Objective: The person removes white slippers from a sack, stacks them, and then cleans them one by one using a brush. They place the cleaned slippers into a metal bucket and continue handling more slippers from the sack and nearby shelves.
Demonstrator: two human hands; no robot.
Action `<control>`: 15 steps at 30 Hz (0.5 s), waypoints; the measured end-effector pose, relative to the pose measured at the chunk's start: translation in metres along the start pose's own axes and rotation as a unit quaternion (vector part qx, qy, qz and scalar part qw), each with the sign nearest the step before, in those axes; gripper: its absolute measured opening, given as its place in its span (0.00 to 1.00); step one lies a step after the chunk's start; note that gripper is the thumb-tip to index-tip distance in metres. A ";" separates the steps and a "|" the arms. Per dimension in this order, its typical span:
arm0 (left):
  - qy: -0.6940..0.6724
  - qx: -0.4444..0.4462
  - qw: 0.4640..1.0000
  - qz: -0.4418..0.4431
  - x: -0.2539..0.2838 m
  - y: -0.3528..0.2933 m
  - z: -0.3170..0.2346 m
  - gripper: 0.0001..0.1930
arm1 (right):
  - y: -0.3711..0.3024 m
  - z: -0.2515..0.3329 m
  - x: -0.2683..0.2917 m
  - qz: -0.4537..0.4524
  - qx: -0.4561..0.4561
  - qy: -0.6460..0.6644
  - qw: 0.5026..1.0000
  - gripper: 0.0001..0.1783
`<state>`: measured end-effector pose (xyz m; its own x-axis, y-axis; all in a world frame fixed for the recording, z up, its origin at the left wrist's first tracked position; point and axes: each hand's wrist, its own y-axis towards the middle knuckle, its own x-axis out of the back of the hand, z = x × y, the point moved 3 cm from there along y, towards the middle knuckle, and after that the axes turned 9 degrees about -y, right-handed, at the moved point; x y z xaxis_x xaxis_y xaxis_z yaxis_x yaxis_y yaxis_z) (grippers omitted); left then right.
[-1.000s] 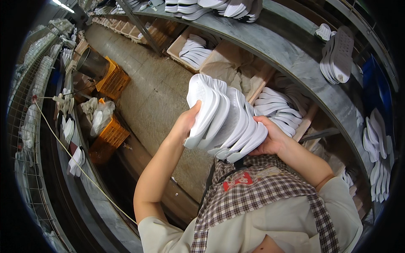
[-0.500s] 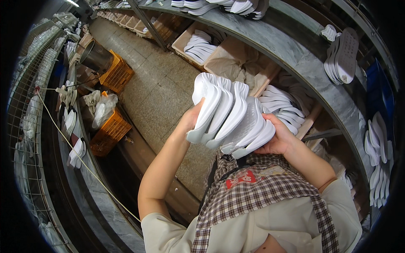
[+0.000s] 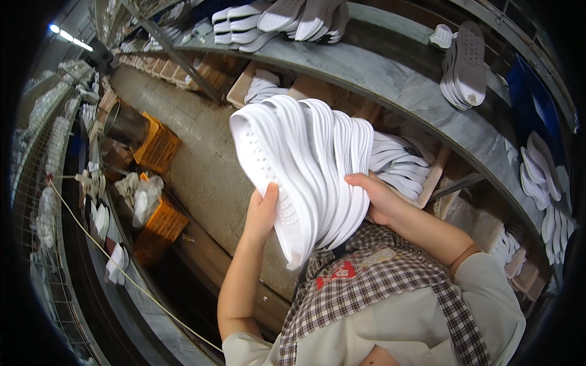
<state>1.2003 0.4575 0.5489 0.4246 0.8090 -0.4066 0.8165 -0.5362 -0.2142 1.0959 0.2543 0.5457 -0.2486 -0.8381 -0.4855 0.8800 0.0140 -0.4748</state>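
Between my two hands I hold a thick stack of white shoe soles [image 3: 293, 165], raised in front of my checked apron. The sole at the left end of the stack faces me with rows of small holes and a ribbed patch. My left hand [image 3: 262, 210] grips that end, its thumb lying on the sole's edge. At the other end my right hand [image 3: 378, 198] presses in, thumb on top; its other fingers are partly hidden. Behind the stack, more white soles [image 3: 400, 161] fill a bin under the bench.
A grey marble-patterned bench [image 3: 384, 76] curves across the far side and right, carrying stacked soles [image 3: 462, 67] and a blue bin [image 3: 534, 100]. Orange crates [image 3: 162, 229] stand on the floor at left. A pale cord [image 3: 125, 274] runs along the left bench beside a wire rack [image 3: 46, 244].
The stack has turned upright and is pressed closer together, its left end now facing me. My left hand has moved lower, my right slightly left. The view has shifted a little.
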 end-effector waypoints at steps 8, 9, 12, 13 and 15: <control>0.048 -0.204 0.977 0.035 0.009 0.004 -0.012 0.29 | -0.003 0.025 -0.010 -0.021 0.241 -0.141 0.960 0.54; 0.052 -0.224 0.972 0.040 0.007 0.006 -0.015 0.30 | -0.003 0.024 -0.010 -0.039 0.250 -0.163 0.953 0.55; -0.021 -0.216 0.976 0.008 0.005 0.010 -0.024 0.30 | -0.005 0.024 -0.012 -0.053 0.303 -0.228 0.924 0.58; -0.032 -0.224 0.974 0.007 0.004 0.011 -0.027 0.30 | -0.006 0.024 -0.012 -0.067 0.325 -0.259 0.907 0.58; -0.043 -0.229 0.973 0.007 0.003 0.013 -0.032 0.30 | -0.008 0.025 -0.011 -0.081 0.344 -0.308 0.883 0.58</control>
<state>1.2247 0.4612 0.5732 0.4191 0.7686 -0.4834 0.9076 -0.3684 0.2012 1.1016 0.2495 0.5735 -0.3126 -0.9395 0.1403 0.9435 -0.2900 0.1605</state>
